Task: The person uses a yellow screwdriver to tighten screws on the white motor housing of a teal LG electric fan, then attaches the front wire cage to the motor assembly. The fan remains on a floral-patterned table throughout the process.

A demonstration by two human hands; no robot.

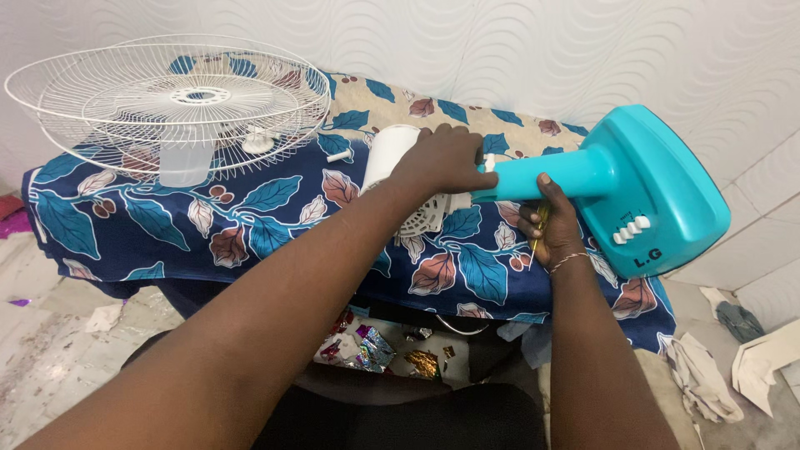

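We see a bright, even, diffuse light with no clear source. Shadows are soft, darkest under the near edge of the cloth-covered table (250,250). A mild sheen lies on the turquoise fan base (658,183). Focus is sharp; the wide lens bends the edges slightly.

Turquoise fan base (658,187), leaf-patterned navy cloth (267,208)

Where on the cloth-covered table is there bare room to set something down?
Bare cloth lies along the front edge, between the fan grille and the left hand. It is crowded at the right, where both hands and the teal fan base sit.
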